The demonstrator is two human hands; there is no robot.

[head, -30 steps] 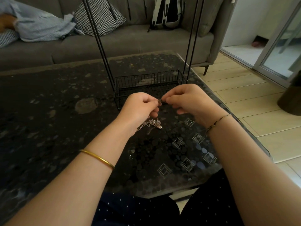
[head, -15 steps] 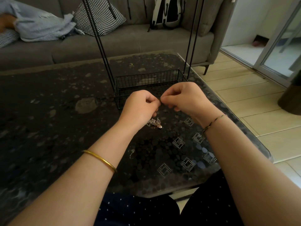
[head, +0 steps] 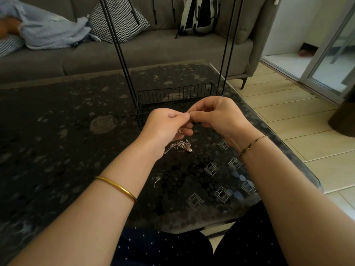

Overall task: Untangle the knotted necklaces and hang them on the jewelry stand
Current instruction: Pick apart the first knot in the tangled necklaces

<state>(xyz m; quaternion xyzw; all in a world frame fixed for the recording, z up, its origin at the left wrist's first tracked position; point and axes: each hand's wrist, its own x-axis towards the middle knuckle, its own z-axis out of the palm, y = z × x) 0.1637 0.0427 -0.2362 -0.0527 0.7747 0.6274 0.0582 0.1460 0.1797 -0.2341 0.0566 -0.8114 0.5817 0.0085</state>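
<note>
Far left of the fingers, on a grey sofa [head: 153, 48]: crumpled blue cloth [head: 50, 29], then a houndstooth cushion [head: 119, 20]. Nearer, on the left forearm, a plain gold bangle [head: 117, 187].

Left hand [head: 165, 125] curled, thumb and forefinger pinched tip to tip against those of the right hand [head: 217, 116], both raised above the dark speckled table [head: 57, 131]. Between the pinching tips, a strand too fine to make out. Just below the left fingers, a bit of chain leading down to the necklaces [head: 180, 146], bunched in a pale knot with a small pendant, lying on the table beneath both hands.

Just behind the fingers, the jewelry stand [head: 172, 93]: black wire basket base, thin rods rising out of view, nothing hung where visible. Beyond it, a backpack [head: 199, 14] on the sofa. On the right wrist, a thin cord bracelet [head: 249, 145].
</note>
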